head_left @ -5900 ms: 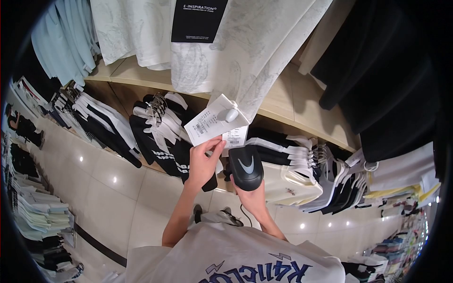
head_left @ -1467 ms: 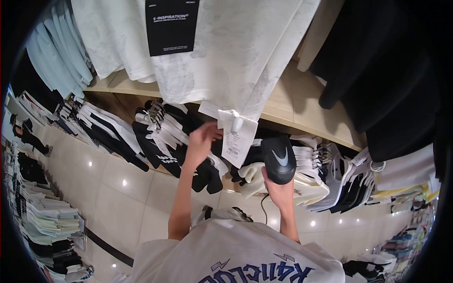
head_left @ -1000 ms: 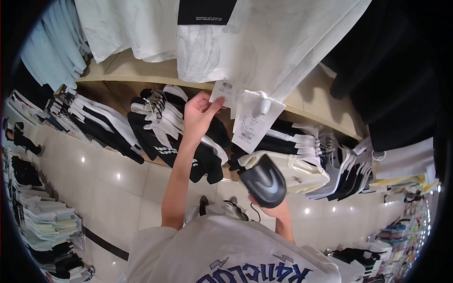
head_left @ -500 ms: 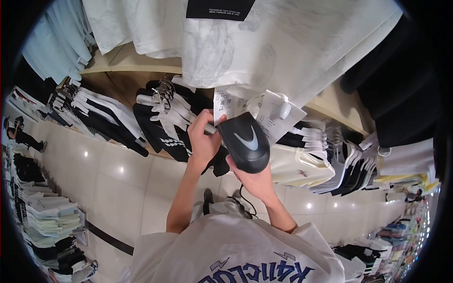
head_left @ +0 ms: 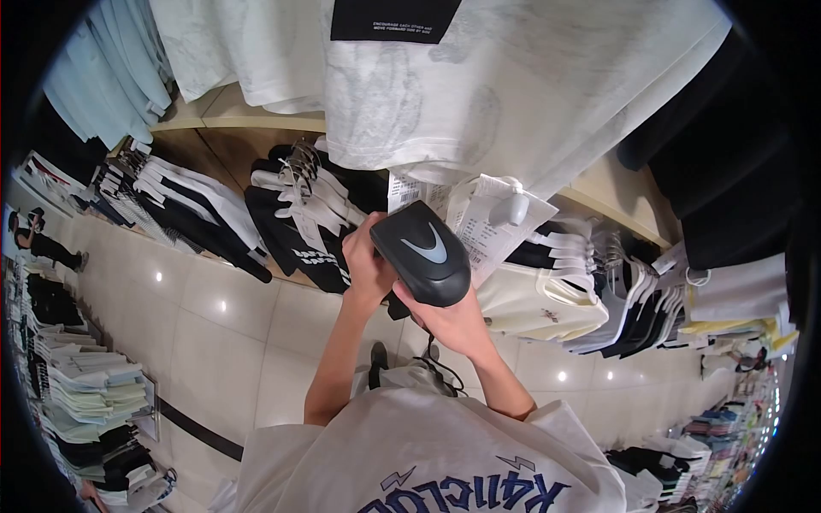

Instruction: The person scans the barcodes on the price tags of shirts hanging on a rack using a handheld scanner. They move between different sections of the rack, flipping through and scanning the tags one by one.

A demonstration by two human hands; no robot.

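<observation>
A black handheld barcode scanner [head_left: 422,254] with a pale curved mark on its top is gripped by my right hand [head_left: 449,321]. Its front end points up and left at the paper tags. My left hand [head_left: 368,265] is closed beside the scanner's left edge, at the lower end of a barcode price tag [head_left: 404,190]; its fingertips are partly hidden behind the scanner. To the right, a larger printed white tag [head_left: 494,221] hangs with a white plastic security tag [head_left: 510,208]. Above both hands hangs a white patterned shirt [head_left: 410,111] with a black label [head_left: 395,19].
Dark and white clothes on hangers [head_left: 312,205] hang beneath a wooden shelf [head_left: 231,107]. A cream shirt [head_left: 547,303] hangs at right, black garments [head_left: 710,154] farther up. Folded clothes [head_left: 90,385] are stacked lower left. A person [head_left: 38,239] stands at far left on the tiled floor [head_left: 214,342].
The scanner and my right hand have shifted left and slightly up, now covering my left fingertips. The shirt and tags hang slightly lower in view, and more of the large tag shows.
</observation>
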